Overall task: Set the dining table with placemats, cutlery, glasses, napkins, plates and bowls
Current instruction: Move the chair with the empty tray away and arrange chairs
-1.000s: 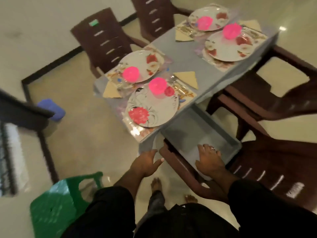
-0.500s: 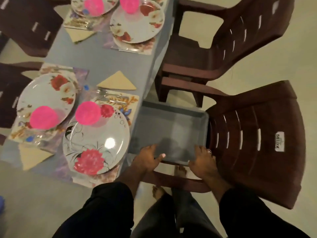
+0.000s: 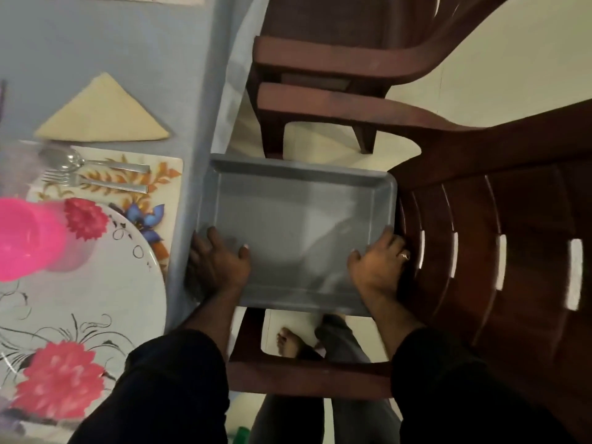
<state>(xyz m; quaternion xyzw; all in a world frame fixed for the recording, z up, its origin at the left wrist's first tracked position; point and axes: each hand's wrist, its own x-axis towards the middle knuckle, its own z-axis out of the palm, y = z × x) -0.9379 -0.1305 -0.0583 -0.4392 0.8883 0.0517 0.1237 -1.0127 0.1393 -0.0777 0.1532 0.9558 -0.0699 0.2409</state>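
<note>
1. Gripping item: grey tray (image 3: 298, 219) — held at its near end by both hands, over the seat of a brown chair (image 3: 499, 238) just beside the table (image 3: 105, 36). A second ago the hands were only reaching its near rim; now each is closed over a side.
2. Left hand (image 3: 221, 264): fingers curled over the tray's left rim, thumb inside the wall.
3. Right hand (image 3: 379, 264): fingers wrapped round the right rim, ring visible, thumb inside.
4. Tray condition: rectangular, shallow, rolled lip, nothing in it — by my reading everything it carried is already laid out, and clearing it away is the step in hand.
5. Nearest place setting: floral plate (image 3: 83, 302) on a printed placemat (image 3: 160, 168), pink bowl (image 3: 25, 238) on the plate, spoon (image 3: 93, 163) and fork (image 3: 93, 182) side by side above it, folded yellow napkin (image 3: 102, 115) beyond. No glass can be made out with certainty.
6. Change in view: the camera has dropped closer, so the farther settings are now out of frame.
7. Second chair (image 3: 323, 78): tucked in farther along the table.
</note>
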